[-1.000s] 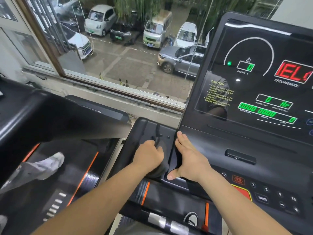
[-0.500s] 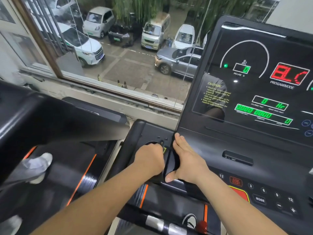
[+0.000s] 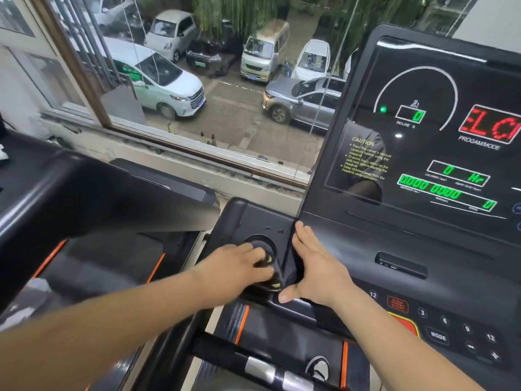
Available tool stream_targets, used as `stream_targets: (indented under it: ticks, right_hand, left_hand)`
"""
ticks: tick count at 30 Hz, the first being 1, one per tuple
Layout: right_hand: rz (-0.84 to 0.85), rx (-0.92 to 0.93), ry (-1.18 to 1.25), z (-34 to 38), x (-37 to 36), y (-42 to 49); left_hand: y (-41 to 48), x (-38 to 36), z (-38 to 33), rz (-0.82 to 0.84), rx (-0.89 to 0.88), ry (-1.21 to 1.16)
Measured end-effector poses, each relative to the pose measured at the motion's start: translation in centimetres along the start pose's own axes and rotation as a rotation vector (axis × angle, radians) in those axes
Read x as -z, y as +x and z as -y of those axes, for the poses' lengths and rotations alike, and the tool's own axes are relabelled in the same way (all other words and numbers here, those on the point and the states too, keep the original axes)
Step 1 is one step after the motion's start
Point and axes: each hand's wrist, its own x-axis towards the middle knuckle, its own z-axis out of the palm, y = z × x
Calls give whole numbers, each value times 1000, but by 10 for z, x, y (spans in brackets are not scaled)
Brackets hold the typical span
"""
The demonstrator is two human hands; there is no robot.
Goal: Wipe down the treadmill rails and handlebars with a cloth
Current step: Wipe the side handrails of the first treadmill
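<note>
My left hand (image 3: 236, 268) is blurred by motion and grips a dark cloth (image 3: 269, 270) with yellow-green marks. It presses the cloth into the round cup recess (image 3: 260, 242) on the left tray of the treadmill console. My right hand (image 3: 317, 268) lies flat beside it with straight fingers, resting on the ridge between the tray and the black console panel (image 3: 352, 244). The thumb points down toward the tray's front edge. A black handlebar (image 3: 225, 352) with silver grip plates runs below both forearms.
The lit display (image 3: 439, 153) and the button panel (image 3: 439, 334) fill the right side. A second treadmill's console (image 3: 84, 198) stands close on the left. A window (image 3: 220, 88) over parked cars is straight ahead. My shoe (image 3: 318, 368) shows on the belt below.
My left hand has gone from a tight fist to a more stretched shape and slid left and nearer inside the recess with the cloth. My right hand stays in place.
</note>
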Motion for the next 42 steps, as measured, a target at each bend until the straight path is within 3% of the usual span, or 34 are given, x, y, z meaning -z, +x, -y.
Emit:
stream_targets:
  ticks: [1,3,5,6,9,12,14,16,18,23,27,30,34,36,40,42]
  right_hand:
    - [-1,1,1,1,-1,0]
    - [-12,-2,14,0,-1,1]
    - [-5,-2,16,0,-1,1]
    - [-3,-5,16,0,-1,0]
    - [-4,14,-30,0,1,-2]
    - [0,44,-119,7,8,-5]
    - [-17,84,-207,13,16,-3]
    - [-39,119,-293,18,25,1]
    - [-52,127,-355,18,28,8]
    - [-65,98,-309,10,21,13]
    - [-69,84,-263,9,20,12]
    - [-107,57,-230,7,15,6]
    - [-104,22,-185,2,10,0]
    - [-87,19,-176,3,10,1]
    - [-84,4,-182,5,11,2]
    - [-87,5,-180,3,10,3]
  left_hand:
    - [-10,-6,12,-23,44,-4]
    - [-15,-14,12,-18,338,-70]
    - [-1,-18,-24,-21,605,-163]
    - [6,-22,-47,-54,655,-236]
    - [3,-39,-97,-207,583,-409]
    - [-4,-29,-71,-146,480,-349]
    - [-2,-15,-30,-144,565,-216]
    - [1,-6,1,-192,782,-146]
    - [0,-12,-2,-247,905,-164]
    - [-8,-33,-28,-131,696,-139]
    - [26,-21,27,-189,801,-98]
    - [62,-10,24,-159,866,-100]
    - [61,-22,-19,-117,520,-90]
    - [64,-24,0,-160,460,-109]
    - [97,-9,54,-107,773,-186]
    - [110,0,36,-130,875,-311]
